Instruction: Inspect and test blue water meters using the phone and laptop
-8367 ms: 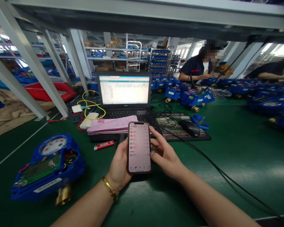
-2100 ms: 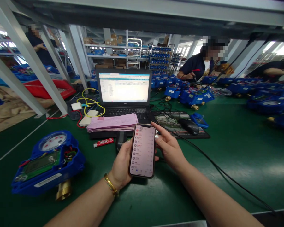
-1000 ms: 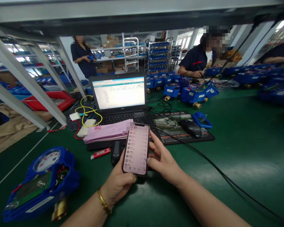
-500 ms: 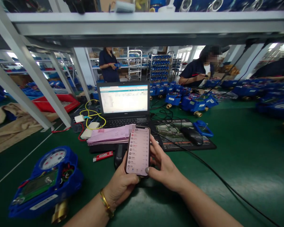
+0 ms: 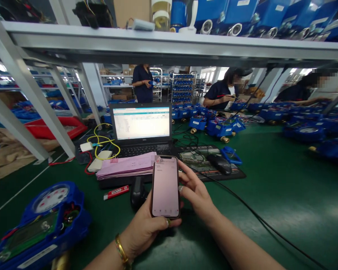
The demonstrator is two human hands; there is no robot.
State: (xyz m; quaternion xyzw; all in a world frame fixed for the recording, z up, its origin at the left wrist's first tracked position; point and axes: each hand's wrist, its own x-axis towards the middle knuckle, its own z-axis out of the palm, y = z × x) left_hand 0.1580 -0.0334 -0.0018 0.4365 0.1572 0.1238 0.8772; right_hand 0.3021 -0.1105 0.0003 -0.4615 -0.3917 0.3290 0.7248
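Note:
A smartphone with a lit, mostly blank pale screen is held upright over the green bench. My left hand is closed around its lower left side, the thumb across the bottom edge; a gold bracelet circles that wrist. From the right, my right hand supports the phone, its thumb at the right edge and its fingers partly hidden behind. Just beyond the phone lie a stack of pink papers and an open laptop. A black handheld device, partly hidden, sits beside my left hand.
A blue meter with exposed wiring lies at the left front. A black mouse rests on a mouse pad, with a cable running right. A metal shelf crosses overhead. Co-workers sit and stand behind blue meters.
The phone's screen has switched from a list with several rows to a nearly blank page. My right thumb has moved up from the lower screen to the right edge. The view has shifted slightly.

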